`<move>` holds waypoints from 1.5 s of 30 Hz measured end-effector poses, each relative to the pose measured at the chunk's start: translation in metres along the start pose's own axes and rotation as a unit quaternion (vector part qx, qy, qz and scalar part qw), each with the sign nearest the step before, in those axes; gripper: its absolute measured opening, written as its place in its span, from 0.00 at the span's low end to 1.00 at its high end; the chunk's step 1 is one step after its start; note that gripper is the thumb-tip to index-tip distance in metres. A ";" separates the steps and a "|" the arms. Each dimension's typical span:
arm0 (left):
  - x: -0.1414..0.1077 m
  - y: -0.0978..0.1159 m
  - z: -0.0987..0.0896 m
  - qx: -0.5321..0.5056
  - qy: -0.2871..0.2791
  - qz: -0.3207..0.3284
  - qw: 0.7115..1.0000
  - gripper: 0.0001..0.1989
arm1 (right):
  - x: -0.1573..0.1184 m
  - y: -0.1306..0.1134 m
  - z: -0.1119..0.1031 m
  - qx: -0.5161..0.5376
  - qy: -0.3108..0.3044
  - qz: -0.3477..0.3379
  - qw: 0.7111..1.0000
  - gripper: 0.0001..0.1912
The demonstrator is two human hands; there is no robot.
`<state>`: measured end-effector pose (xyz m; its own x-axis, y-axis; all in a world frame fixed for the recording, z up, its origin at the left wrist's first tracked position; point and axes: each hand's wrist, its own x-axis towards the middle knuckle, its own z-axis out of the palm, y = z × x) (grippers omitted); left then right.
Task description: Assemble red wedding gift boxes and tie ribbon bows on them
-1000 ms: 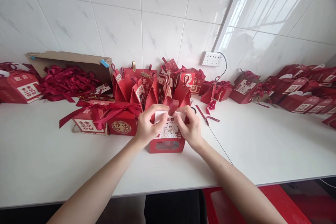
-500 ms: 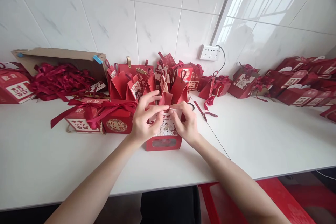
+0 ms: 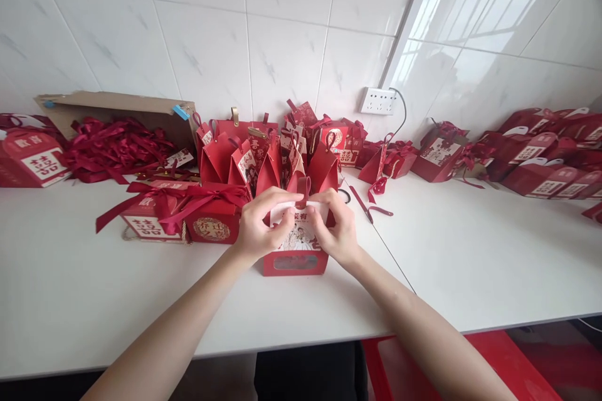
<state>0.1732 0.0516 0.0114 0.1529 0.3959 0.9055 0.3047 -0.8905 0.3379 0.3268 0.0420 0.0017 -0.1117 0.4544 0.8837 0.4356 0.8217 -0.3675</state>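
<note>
A red gift box [image 3: 301, 239] with a white printed front and a small clear window stands upright on the table before me. My left hand [image 3: 264, 223] is closed on the left part of its top edge, thumb in front and fingers behind. On the right part of that edge, my right hand [image 3: 337, 225] pinches in the same way. Between my fingertips a dark red ribbon loop [image 3: 305, 187] sticks up from the top. My hands cover both upper corners of the box.
Two bow-tied boxes [image 3: 211, 219] stand left of my hands. Behind are several peaked red boxes [image 3: 270, 169] and a cardboard carton [image 3: 117, 102] with tangled ribbon [image 3: 117, 153]. Scissors [image 3: 364, 203] lie to the right. More red boxes [image 3: 536, 178] are piled far right. A power strip [image 3: 379, 101] hangs on the wall.
My fingertips, which met above the middle of the top, have moved slightly apart and down onto the box's top edge. The ribbon loop now shows between them. The view has shifted a little.
</note>
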 end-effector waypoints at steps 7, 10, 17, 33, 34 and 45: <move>0.001 0.001 0.002 -0.029 0.007 -0.011 0.999 0.08 | -0.001 0.001 0.002 -0.007 0.006 0.023 1.000 0.03; 0.001 0.002 0.001 -0.030 0.012 -0.019 0.999 0.07 | -0.002 0.002 0.003 -0.008 0.010 0.021 1.000 0.03; 0.002 0.004 0.002 -0.062 0.008 -0.076 0.995 0.06 | -0.002 0.003 0.004 -0.018 0.006 0.025 1.000 0.03; 0.000 0.003 0.004 -0.047 0.015 -0.064 0.997 0.05 | -0.001 -0.001 0.004 0.005 0.014 0.019 1.000 0.03; 0.000 0.003 0.004 -0.047 0.015 -0.068 0.996 0.05 | -0.001 -0.001 0.004 0.005 0.013 0.024 1.000 0.03; -0.002 0.004 0.002 -0.030 0.000 -0.099 0.995 0.06 | -0.002 0.001 0.005 -0.008 0.018 0.031 0.999 0.02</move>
<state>0.1765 0.0474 0.0108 0.0962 0.5650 0.8195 0.2729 -0.8067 0.5241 0.3229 0.0432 -0.0020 -0.0524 0.4907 0.8698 0.4544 0.7873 -0.4168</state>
